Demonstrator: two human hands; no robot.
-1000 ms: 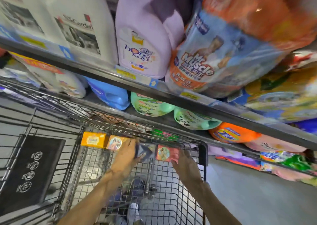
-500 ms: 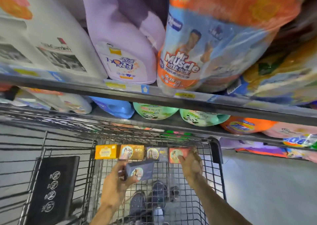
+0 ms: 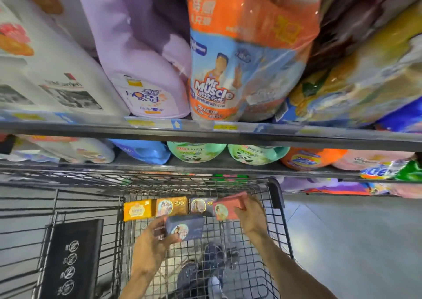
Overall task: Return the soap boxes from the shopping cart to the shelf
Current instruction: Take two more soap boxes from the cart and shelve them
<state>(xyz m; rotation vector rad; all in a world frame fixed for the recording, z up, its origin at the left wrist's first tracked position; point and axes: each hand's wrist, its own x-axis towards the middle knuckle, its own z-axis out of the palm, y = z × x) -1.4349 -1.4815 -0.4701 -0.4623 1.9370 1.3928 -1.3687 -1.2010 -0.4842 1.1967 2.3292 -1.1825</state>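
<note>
A person stands over a wire shopping cart (image 3: 277, 198) drawn up against a store shelf (image 3: 205, 134), both arms reaching down into the basket. The left hand (image 3: 150, 241) grips a dark blue soap box (image 3: 185, 228), fingers curled round its left end, the box lifted clear of the others and tilted so its round portrait label faces up. The right hand (image 3: 250, 212) clamps a pink soap box (image 3: 228, 207) by its right side, raised near the cart's far right corner. Three more soap boxes stand in a row against the far wall of the basket: a yellow soap box (image 3: 137, 210) at the left, an orange-gold soap box (image 3: 171, 206) touching it, and a grey-blue soap box (image 3: 202, 205) partly behind the pink one. A black panel (image 3: 70, 257) with white round symbols lies to the left, in the cart's rear part. On the shelf above stand a lilac detergent jug (image 3: 141, 70) and an orange Mr Muscle refill pack (image 3: 230, 66); the tier below holds two green panda-printed bottles (image 3: 196, 152) just beside each other, then an orange Tide bottle (image 3: 308, 159).
</note>
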